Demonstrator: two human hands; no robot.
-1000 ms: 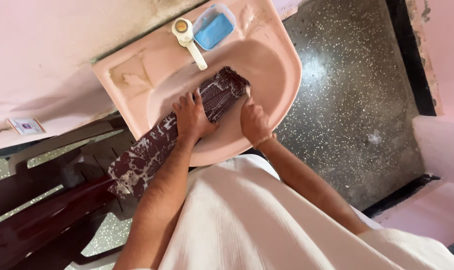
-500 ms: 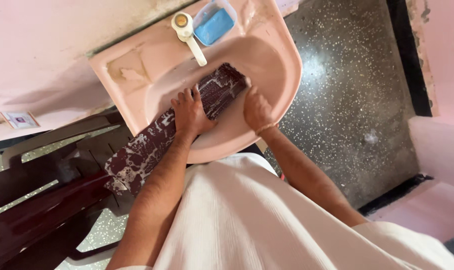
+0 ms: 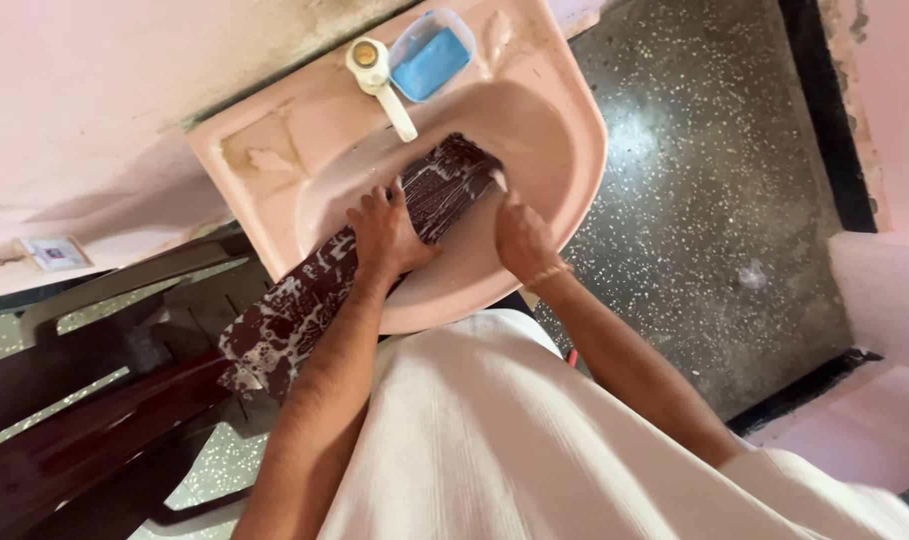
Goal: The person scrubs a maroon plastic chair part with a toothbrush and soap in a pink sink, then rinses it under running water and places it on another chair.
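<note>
The left hand (image 3: pixel 387 235) is pressing the dark brown white-patterned cloth (image 3: pixel 375 255) flat across the pink ceramic sink (image 3: pixel 565 120), fingers spread, steadying it; the right hand (image 3: pixel 520 240) is gripping a small pale brush-like item (image 3: pixel 499 181), scrubbing its far right end.

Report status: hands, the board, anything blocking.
Left hand pressed flat on dark patterned board across pink sink. Right hand at its soapy far end. Tap close above; nothing blocking.

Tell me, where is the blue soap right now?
In the head view, the blue soap sits in a clear dish on the pink sink's back rim, just right of the white tap.
</note>
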